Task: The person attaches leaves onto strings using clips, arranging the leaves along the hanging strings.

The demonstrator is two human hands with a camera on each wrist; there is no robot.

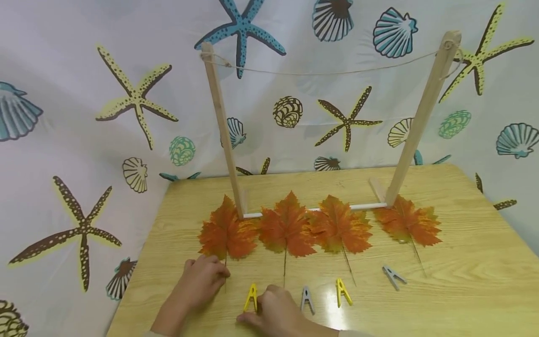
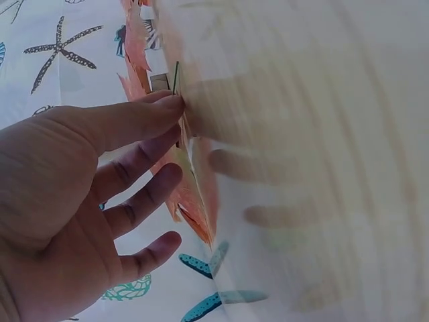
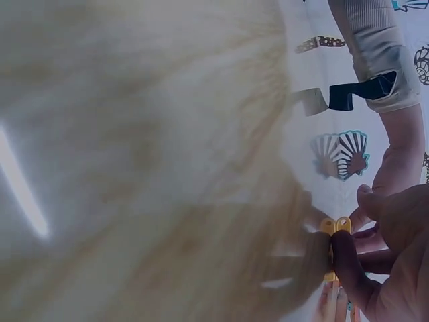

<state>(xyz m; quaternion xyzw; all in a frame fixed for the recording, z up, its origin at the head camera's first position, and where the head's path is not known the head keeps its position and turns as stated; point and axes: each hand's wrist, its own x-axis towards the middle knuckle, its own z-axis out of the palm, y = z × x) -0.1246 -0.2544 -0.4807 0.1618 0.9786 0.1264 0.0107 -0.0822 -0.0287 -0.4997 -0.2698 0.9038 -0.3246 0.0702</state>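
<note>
In the head view my left hand (image 1: pixel 202 281) lies by the stem of the leftmost orange-red artificial leaf (image 1: pixel 227 229). The left wrist view shows its thumb and index finger pinching that thin stem (image 2: pixel 176 77), while the other fingers are spread. My right hand (image 1: pixel 278 311) is low over the table at a yellow clothespin (image 1: pixel 251 296). An index finger touches this clothespin, and the thumb stands apart from it in the right wrist view. Farther right, a grey clothespin (image 1: pixel 307 299), another yellow clothespin (image 1: pixel 343 292) and another grey clothespin (image 1: pixel 394 277) lie on the table.
Three more artificial leaves lie in the row, at the middle left (image 1: pixel 287 227), middle right (image 1: pixel 341 224) and far right (image 1: pixel 408 222). Behind them stands a wooden frame (image 1: pixel 223 121) with a string (image 1: pixel 311 74) tied between its posts. A patterned cloth hangs behind the wood-look table (image 1: pixel 476 262).
</note>
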